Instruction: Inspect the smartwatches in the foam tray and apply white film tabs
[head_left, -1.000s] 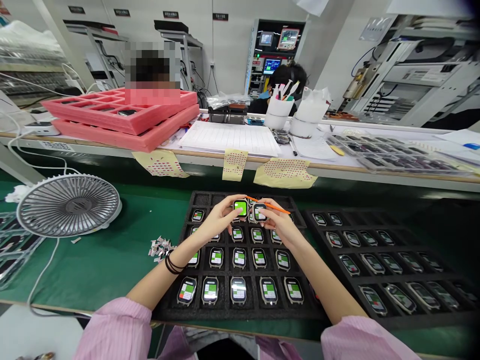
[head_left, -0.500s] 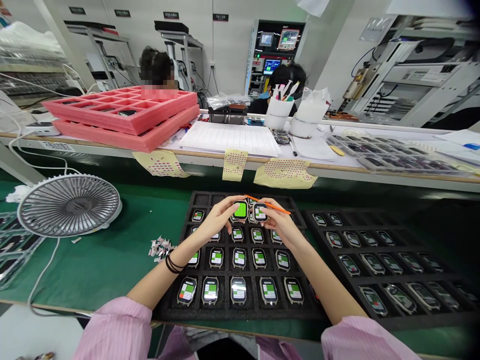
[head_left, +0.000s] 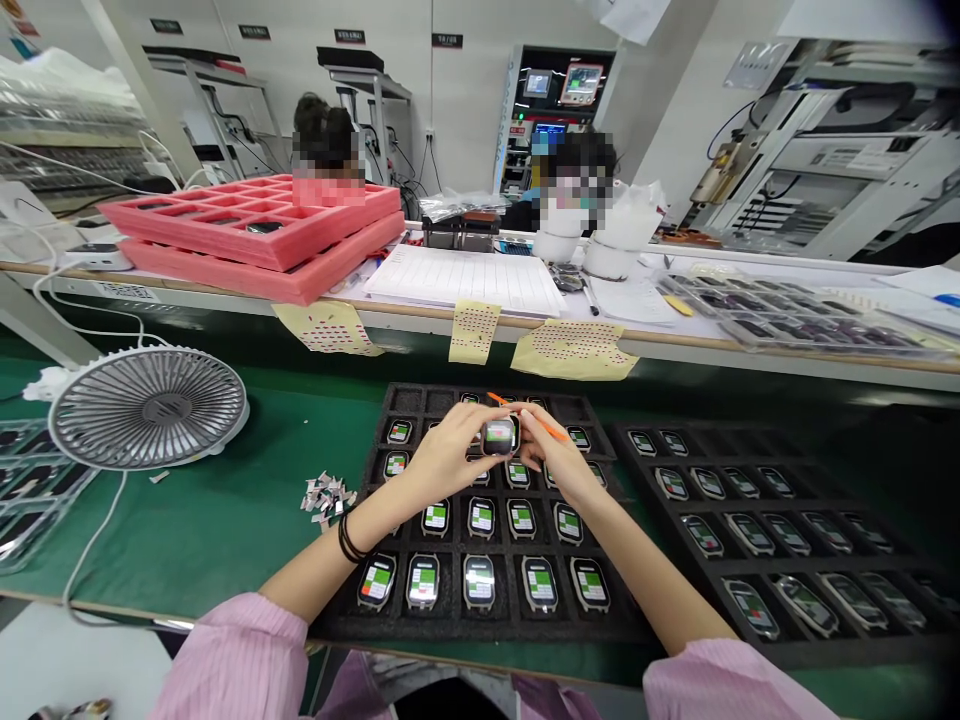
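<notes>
My left hand (head_left: 446, 455) is closed on a smartwatch (head_left: 498, 438), its screen facing me. Against it, the edge of a second watch shows on the right, beside the fingers of my right hand (head_left: 556, 458); most of that watch is hidden. A thin orange stick (head_left: 553, 429), maybe a pry tool, passes through my right hand. Both hands are over a black foam tray (head_left: 401, 400), where smartwatches with lit green-and-white screens (head_left: 481, 517) lie in square pockets.
Another black foam tray of watches (head_left: 739, 535) lies to the right. On the left are a grey fan (head_left: 150, 408) and a heap of small pale pieces (head_left: 326, 498). A raised shelf carries red foam trays (head_left: 300, 265) and paper sheets (head_left: 465, 275). Two people sit beyond.
The two watches, held side by side before, now overlap, with my left hand's watch in front. That watch's bright green screen now looks pale grey. My hands have come closer together.
</notes>
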